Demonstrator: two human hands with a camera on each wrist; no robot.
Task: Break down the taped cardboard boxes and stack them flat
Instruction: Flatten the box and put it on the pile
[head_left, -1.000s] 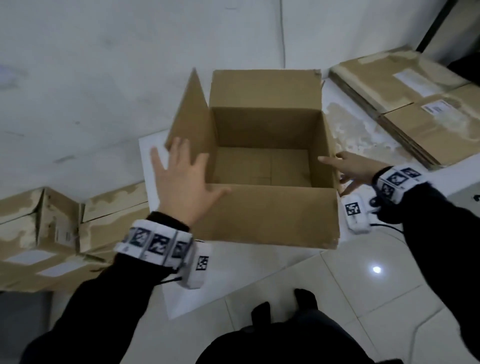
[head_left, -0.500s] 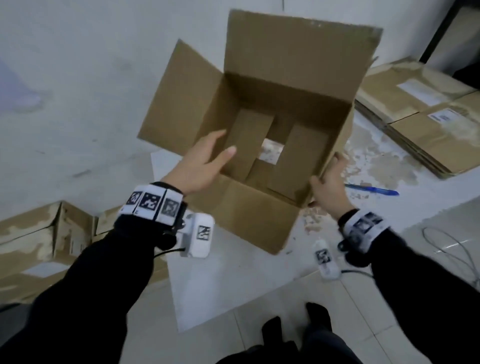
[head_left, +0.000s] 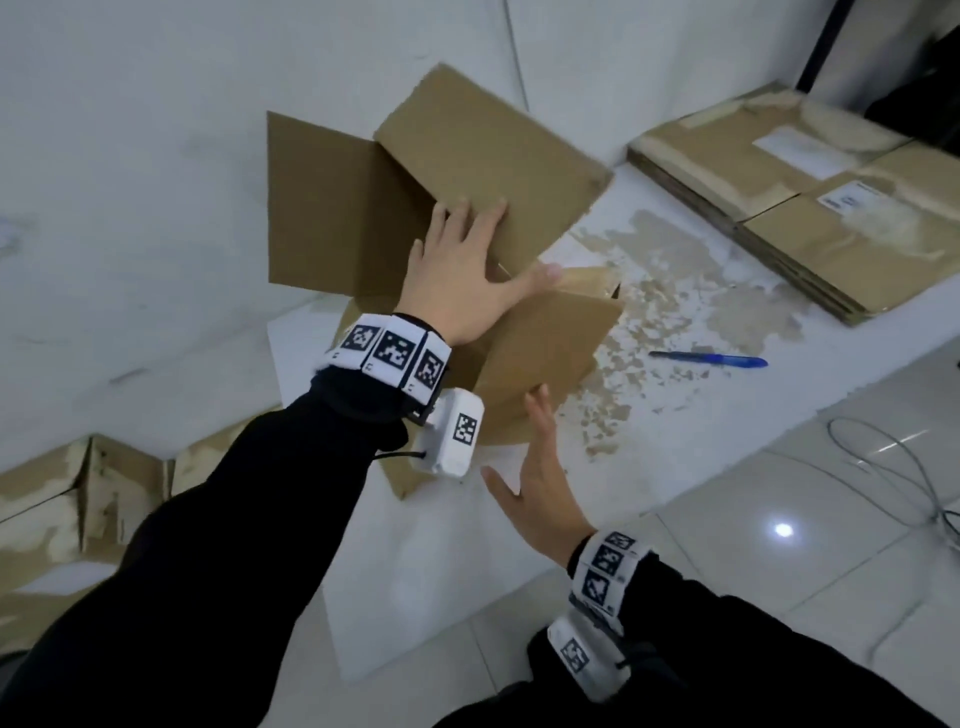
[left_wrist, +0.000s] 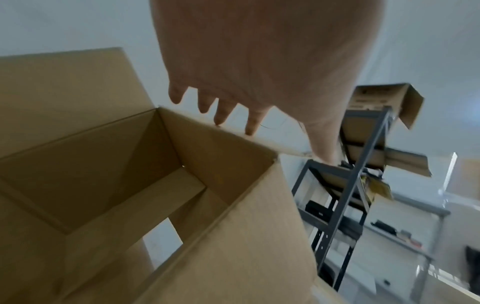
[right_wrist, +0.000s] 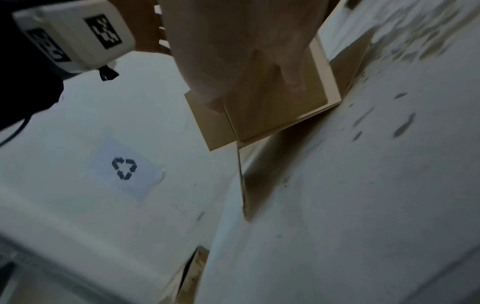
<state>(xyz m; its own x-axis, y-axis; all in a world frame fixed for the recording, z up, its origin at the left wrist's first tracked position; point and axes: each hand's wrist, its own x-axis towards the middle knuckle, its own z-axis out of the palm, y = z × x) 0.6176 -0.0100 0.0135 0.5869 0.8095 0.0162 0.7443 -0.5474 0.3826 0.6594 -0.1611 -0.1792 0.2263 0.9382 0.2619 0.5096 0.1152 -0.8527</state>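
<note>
Head view shows the left hand (head_left: 462, 270) spread wide and flat, fingers straight, pressing on a raised flap of the open cardboard box (head_left: 545, 353), thumb stretched toward the box's near wall. From the left wrist view the fingertips (left_wrist: 250, 128) reach just to the rim of that box (left_wrist: 109, 185), whose bottom flaps stand partly apart, so pale floor shows through the gap. The right hand (head_left: 540, 488) is open too, fingers straight and together, thumb out, hovering just beside the box's near corner (whether it touches the cardboard I cannot tell). One box is being handled; it sits tilted on a white sheet (head_left: 675, 426) laid on the floor, plain brown corrugated board with matte faces. One blue pen (head_left: 709, 359) lies on the sheet to the right. Beyond it lies a stack of flattened boxes (head_left: 810, 208), brown with torn patches and white labels. More cartons (head_left: 78, 493) sit at the left edge.
</note>
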